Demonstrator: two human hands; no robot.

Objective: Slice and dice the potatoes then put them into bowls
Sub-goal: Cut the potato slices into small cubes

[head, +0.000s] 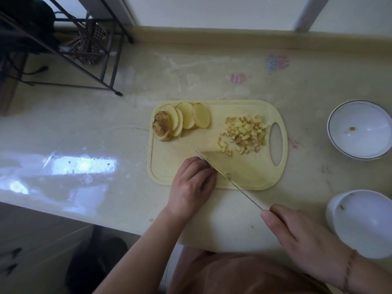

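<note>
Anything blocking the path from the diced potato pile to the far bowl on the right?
Nothing visible. The diced potato sits at the right end of the cutting board, beside its handle hole. Between it and the far bowl there is only bare counter. The knife and both hands lie nearer the person.

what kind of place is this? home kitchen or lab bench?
Probably a home kitchen counter. Pale glossy countertop against a wall, a yellow cutting board with potato slices and potato dice, and two white bowls at the right.

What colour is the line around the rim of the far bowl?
A thin dark line, looking dark blue or black, on the white far bowl; the head view shows it.
</note>
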